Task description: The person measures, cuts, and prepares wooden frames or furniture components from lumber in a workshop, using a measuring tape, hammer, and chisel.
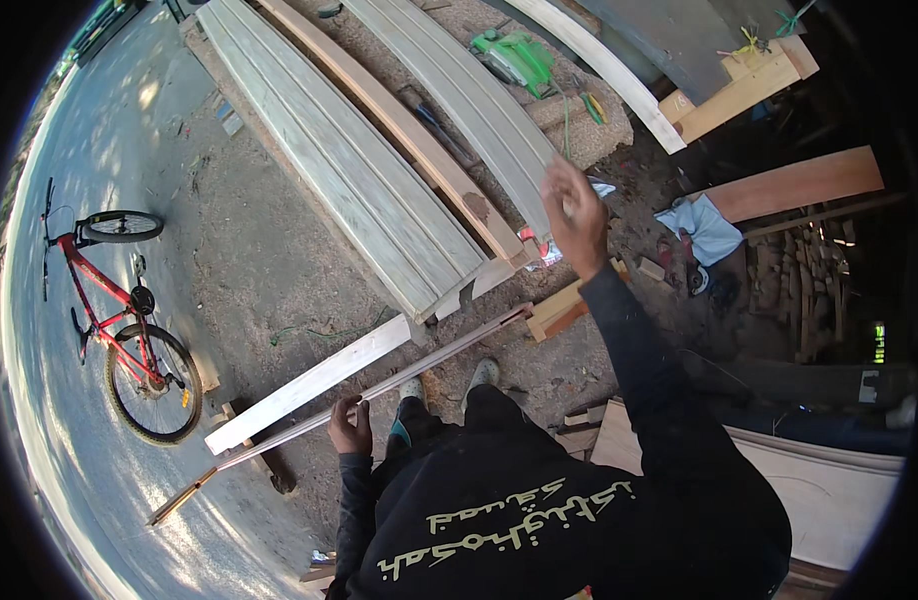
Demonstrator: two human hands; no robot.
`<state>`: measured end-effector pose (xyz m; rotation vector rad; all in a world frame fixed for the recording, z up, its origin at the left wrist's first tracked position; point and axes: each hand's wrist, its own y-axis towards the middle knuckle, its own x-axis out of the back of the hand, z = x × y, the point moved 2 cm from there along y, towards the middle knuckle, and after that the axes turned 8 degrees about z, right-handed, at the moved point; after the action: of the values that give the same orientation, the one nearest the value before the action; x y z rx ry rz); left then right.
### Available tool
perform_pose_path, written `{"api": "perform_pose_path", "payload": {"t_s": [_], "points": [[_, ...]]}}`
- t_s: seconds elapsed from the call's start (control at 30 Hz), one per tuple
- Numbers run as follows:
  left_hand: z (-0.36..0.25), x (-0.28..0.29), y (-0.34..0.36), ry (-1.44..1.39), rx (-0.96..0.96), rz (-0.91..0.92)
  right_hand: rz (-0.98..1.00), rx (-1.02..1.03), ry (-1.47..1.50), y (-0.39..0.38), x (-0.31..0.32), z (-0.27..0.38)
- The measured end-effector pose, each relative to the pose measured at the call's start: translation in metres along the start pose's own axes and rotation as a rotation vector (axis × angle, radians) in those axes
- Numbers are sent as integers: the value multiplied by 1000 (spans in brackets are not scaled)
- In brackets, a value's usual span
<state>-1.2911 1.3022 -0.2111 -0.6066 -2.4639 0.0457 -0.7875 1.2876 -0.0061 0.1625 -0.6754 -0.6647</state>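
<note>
My left hand (351, 430) is closed at a long thin wooden strip (409, 372), its fingertips around the strip's edge. That strip runs slantwise in front of my feet. My right hand (576, 215) is raised over the near end of a grey grooved board (479, 100), its fingers curled in. A pale spot shows in its fingers, too small to name. Left of that board lie a reddish-brown plank (409, 140) and a wide whitish grooved board (329, 150), side by side. A pale flat plank (309, 385) slants just beyond the strip.
A green power planer (514, 62) and green-handled pliers (592, 107) sit at the far right of the boards. A red bicycle (109, 305) lies in view at left. A brown board (799, 185) and a pale cloth (701, 228) are at right; plywood sheets (809, 500) are near my right side.
</note>
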Motion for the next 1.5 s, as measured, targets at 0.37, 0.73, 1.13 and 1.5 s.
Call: {"api": "perform_pose_path", "payload": {"t_s": [0.37,0.73,1.13,1.5], "points": [[109,-78,76,438,-8,969,448,-1449,-351,-776,10,-46],[-72,-313,57,475,-466,1234,-107,-1316,-144,-819,-19,-143],[-190,-540,33,659,-192,933,-785,-1437,499,-747,454,-431],[-321,-765,44,508,-286,1119,-981,-1284,377,-735,608,-492]]}}
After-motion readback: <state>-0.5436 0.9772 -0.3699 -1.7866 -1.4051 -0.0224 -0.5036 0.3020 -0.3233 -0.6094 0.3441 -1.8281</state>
